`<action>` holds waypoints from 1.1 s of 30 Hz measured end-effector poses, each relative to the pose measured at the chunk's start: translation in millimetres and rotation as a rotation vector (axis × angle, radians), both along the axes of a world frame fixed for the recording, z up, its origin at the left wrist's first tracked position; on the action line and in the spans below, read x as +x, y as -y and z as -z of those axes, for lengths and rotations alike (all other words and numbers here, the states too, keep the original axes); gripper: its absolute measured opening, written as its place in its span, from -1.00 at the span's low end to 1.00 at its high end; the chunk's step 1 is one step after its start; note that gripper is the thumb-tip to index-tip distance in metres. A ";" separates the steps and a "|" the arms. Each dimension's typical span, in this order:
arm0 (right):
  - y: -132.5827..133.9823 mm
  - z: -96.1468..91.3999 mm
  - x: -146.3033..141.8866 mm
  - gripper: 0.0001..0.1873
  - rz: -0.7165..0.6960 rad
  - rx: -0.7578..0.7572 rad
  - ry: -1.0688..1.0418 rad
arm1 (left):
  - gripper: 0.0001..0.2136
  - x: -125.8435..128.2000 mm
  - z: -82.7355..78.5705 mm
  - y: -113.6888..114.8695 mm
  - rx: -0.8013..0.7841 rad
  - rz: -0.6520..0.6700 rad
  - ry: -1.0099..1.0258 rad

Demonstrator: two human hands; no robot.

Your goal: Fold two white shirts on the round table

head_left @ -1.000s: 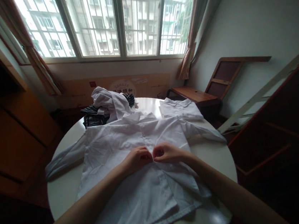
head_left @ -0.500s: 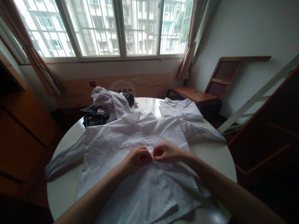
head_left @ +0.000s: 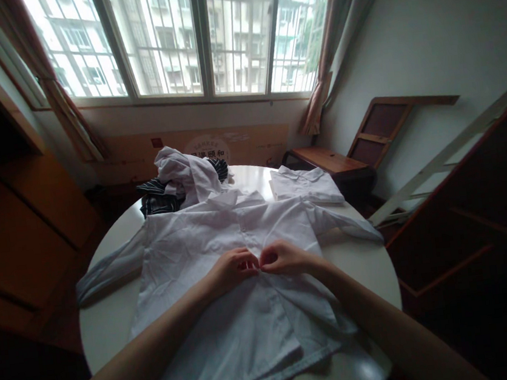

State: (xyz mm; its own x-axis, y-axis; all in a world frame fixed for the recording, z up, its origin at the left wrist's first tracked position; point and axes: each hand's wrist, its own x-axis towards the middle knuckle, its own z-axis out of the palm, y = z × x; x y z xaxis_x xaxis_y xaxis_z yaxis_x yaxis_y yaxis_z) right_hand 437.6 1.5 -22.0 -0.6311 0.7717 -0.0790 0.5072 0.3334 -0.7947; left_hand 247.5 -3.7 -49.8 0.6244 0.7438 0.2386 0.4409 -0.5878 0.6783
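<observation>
A white long-sleeved shirt [head_left: 182, 247] lies spread flat, front up, on a round white table [head_left: 104, 323], with its collar toward the window. My left hand [head_left: 232, 268] and my right hand [head_left: 284, 258] meet at the middle of the shirt's front opening. Both have fingers curled and pinching the two edges of the placket. Below my hands the front still gapes apart toward the hem.
A heap of white and striped clothes [head_left: 183, 179] sits at the table's far side. A folded white shirt [head_left: 305, 185] lies at the far right. A wooden bench [head_left: 328, 163] and leaning frame stand to the right; a wooden cabinet [head_left: 15, 229] stands to the left.
My hands stay at the same spot on the placket; only the fingers shift slightly.
</observation>
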 end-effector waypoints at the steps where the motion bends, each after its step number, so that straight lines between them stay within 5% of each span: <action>1: -0.2 0.2 0.4 -0.87 -0.004 0.005 0.002 | -0.92 -0.2 0.0 -0.1 0.001 0.006 0.002; 33: 1.3 -2.7 1.1 -0.87 -0.006 0.026 0.025 | -0.92 -0.7 2.9 2.0 0.135 0.016 0.011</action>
State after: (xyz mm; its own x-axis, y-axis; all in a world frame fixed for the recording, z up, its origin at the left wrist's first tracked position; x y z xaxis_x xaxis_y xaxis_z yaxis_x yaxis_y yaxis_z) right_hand 438.7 0.2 -19.3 -0.6340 0.7698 -0.0741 0.5242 0.3573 -0.7730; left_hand 246.8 -5.7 -52.7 0.6329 0.6941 0.3430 0.4232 -0.6812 0.5974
